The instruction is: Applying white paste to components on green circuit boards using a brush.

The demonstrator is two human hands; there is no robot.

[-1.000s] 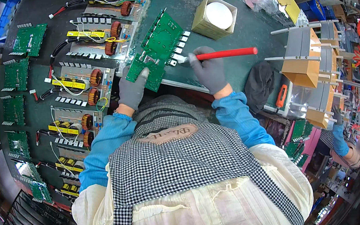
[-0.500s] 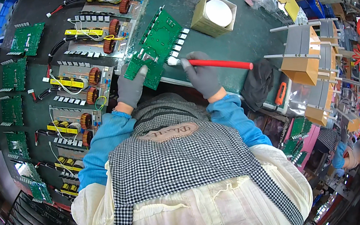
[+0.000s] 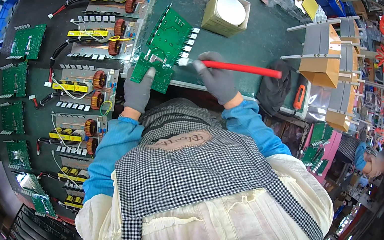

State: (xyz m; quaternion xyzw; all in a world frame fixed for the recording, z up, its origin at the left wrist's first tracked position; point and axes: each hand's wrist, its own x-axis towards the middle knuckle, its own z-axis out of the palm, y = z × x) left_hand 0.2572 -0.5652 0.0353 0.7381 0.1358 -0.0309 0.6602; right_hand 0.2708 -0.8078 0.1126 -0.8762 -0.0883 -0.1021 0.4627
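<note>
A green circuit board lies slanted at the bench's near edge, with several pale tabs along its right side. My gloved left hand is closed on its lower left corner, thumb on top. In my gloved right hand is a red-handled brush, its handle pointing right. The brush's white tip is at the board's lower right edge, beside the lowest tab; whether it touches is too small to tell.
Left are several metal-plate assemblies with copper coils and wires, and more green boards. A carton holding a round white container stands behind. Right are a dark cloth, an orange cutter and a rack. Another person is far right.
The brush's handle end has swung right and slightly down, while its tip has risen a little along the board's edge. The board and my left hand have barely shifted.
</note>
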